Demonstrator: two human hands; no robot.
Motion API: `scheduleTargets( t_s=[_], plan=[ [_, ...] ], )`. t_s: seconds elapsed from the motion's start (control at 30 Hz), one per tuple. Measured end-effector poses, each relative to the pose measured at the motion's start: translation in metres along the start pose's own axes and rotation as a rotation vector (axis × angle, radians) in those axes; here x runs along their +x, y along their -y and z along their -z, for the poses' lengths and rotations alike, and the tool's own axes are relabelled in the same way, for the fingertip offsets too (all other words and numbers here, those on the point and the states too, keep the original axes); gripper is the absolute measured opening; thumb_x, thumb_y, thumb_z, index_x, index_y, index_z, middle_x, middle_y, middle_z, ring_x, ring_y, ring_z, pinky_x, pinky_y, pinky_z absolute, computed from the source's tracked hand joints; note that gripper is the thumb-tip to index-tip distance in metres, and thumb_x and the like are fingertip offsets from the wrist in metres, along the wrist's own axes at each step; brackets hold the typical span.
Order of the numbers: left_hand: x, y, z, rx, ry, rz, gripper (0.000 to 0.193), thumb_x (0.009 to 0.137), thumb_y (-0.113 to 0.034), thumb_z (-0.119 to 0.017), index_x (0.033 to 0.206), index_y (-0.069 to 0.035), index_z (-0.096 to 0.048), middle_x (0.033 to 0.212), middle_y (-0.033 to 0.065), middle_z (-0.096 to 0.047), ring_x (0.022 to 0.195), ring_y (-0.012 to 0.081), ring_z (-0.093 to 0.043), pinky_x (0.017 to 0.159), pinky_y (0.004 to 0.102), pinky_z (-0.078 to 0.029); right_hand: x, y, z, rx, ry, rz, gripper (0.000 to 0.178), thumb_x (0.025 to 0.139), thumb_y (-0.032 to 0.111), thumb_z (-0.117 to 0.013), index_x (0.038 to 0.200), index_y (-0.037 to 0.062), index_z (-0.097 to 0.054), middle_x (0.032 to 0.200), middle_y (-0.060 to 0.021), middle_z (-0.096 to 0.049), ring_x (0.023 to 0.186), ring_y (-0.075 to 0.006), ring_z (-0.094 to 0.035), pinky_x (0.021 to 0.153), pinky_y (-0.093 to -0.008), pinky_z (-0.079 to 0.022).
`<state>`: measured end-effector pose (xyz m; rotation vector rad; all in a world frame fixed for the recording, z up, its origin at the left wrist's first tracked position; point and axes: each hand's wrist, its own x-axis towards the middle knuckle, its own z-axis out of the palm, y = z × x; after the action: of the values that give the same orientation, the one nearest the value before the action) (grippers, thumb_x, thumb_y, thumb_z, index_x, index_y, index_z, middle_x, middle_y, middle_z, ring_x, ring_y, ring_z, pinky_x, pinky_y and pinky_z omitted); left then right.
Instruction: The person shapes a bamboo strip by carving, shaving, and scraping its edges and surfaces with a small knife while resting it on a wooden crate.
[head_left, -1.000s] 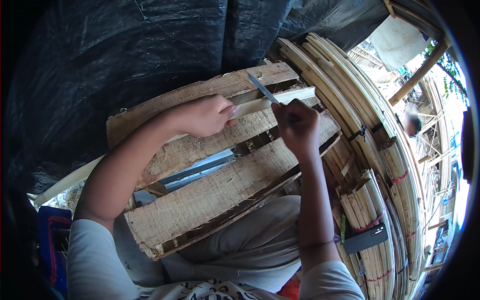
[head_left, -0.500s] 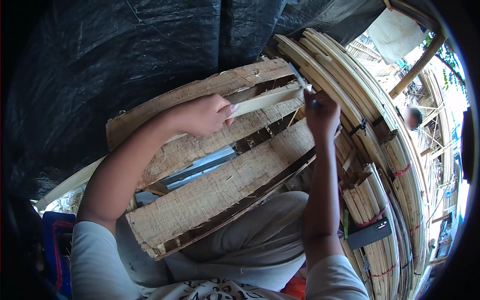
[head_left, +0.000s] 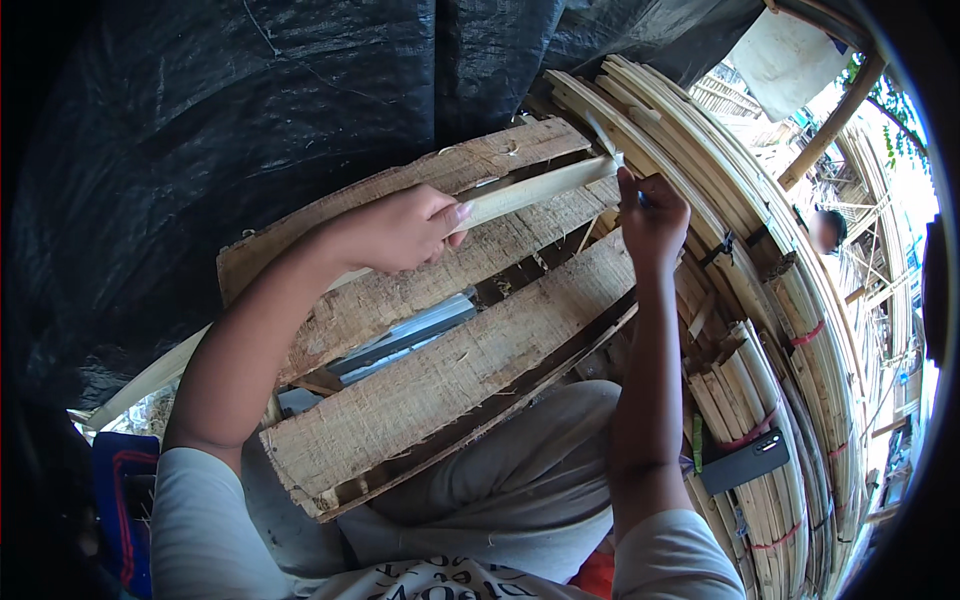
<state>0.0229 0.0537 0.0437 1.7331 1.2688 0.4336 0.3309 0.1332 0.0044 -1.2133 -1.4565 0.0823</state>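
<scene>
My left hand (head_left: 405, 230) is closed around a long, pale, flat wooden strip (head_left: 535, 192), which looks like bamboo. The strip runs from beyond my left elbow to my right hand. At its far right end, my right hand (head_left: 655, 215) is closed on a knife (head_left: 601, 132); a thin, pale blade points up and left across the strip's tip, and the handle is mostly hidden in my fingers. Beneath both hands is a rough bench of wooden planks (head_left: 470, 370), with gaps between the boards. A grey-blue object (head_left: 408, 335) shows through one gap.
Tied bundles of long wooden strips (head_left: 700, 190) are stacked along the right. A dark phone (head_left: 745, 463) rests on a shorter bundle (head_left: 745, 400). Black plastic sheeting (head_left: 300, 110) hangs behind the bench. Another person (head_left: 826, 232) is far off at the right.
My right hand and the knife have shifted slightly right and up, toward the strip's end. The left hand keeps its grip on the strip, almost unmoved.
</scene>
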Motion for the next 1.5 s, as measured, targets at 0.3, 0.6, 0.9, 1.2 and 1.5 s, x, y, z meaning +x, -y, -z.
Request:
scheduleTargets(
  t_s=[0.3,0.6,0.9,1.2,1.5],
  plan=[
    [-0.006,-0.013,0.002,-0.004,0.008,-0.007,0.047,0.112,-0.037,-0.037,0.090,-0.002,-0.059,0.062,-0.0022,-0.046,0.052,0.0095,-0.044,0.053,0.0308,-0.041,0.001,-0.014,0.016,-0.525,0.010,-0.009,0.027,0.087,0.038,-0.079,0.079,0.0121,-0.075,0.065,-0.0064,-0.070,0.058,-0.0251,-0.067,0.063,-0.0381,-0.052],
    [-0.007,-0.010,0.013,0.135,-0.182,-0.028,0.050,0.111,-0.043,-0.039,0.090,-0.002,-0.059,0.065,0.0000,-0.051,0.056,0.0084,-0.047,0.055,0.0289,-0.044,-0.018,0.027,0.003,-0.344,-0.028,-0.097,0.031,0.088,0.039,-0.077,0.084,0.0093,-0.071,0.068,-0.0136,-0.069,0.066,-0.0337,-0.070,0.063,-0.0450,-0.052],
    [-0.015,-0.018,0.016,0.117,-0.198,0.010,0.052,0.112,-0.043,-0.036,0.092,-0.001,-0.060,0.068,0.0031,-0.056,0.061,0.0123,-0.052,0.063,0.0327,-0.048,-0.021,0.036,0.002,-0.300,0.010,-0.171,0.032,0.090,0.040,-0.074,0.090,0.0085,-0.070,0.068,-0.0181,-0.068,0.067,-0.0388,-0.069,0.063,-0.0472,-0.052],
    [-0.041,-0.033,-0.005,0.073,-0.259,0.011,0.050,0.111,-0.047,-0.034,0.093,-0.005,-0.054,0.070,-0.0019,-0.048,0.058,0.0072,-0.042,0.054,0.0270,-0.041,-0.026,0.041,-0.006,0.180,-0.015,-0.282,0.054,0.093,0.053,-0.070,0.089,-0.0007,-0.072,0.056,-0.0052,-0.058,0.051,-0.0172,-0.056,0.051,-0.0334,-0.040],
    [-0.036,-0.032,-0.053,0.057,-0.203,-0.009,0.039,0.112,-0.039,-0.037,0.105,-0.005,-0.053,0.073,-0.0022,-0.046,0.062,0.0076,-0.045,0.057,0.0273,-0.043,-0.043,0.082,-0.005,0.519,0.282,-0.605,0.059,0.087,0.059,-0.075,0.078,0.0008,-0.073,0.055,0.0068,-0.043,0.047,-0.0039,-0.037,0.045,-0.0260,-0.026]
  ],
)
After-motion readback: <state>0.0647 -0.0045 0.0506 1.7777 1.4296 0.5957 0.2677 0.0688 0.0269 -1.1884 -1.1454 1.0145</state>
